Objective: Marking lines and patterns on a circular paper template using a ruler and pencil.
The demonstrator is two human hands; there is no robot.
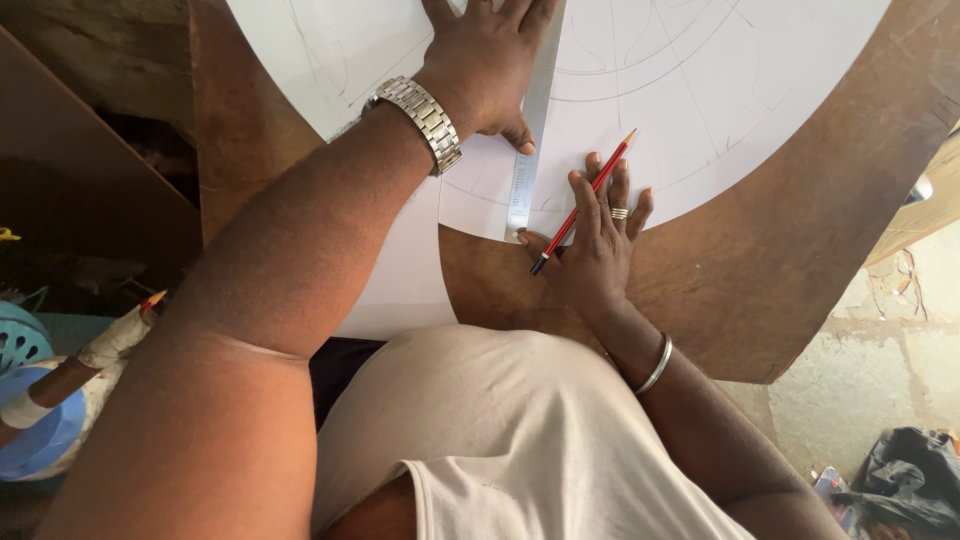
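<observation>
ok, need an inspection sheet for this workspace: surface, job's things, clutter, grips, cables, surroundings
Surface: brown wooden board, curved edge, worn.
Job's things: large white sheet with pencilled arcs and lines; steel ruler lying across it; red pencil.
Clutter: nothing seen on the board beyond these.
Grips: left hand, wristwatch on, pressing flat on the sheet beside the ruler; right hand, ringed, fingers spread on the sheet edge with the pencil between them, tip pointing away from the body.
Cables: nothing seen.
Surroundings: blue plastic items at left, dark bundle on the floor at lower right, cracked pale floor.
</observation>
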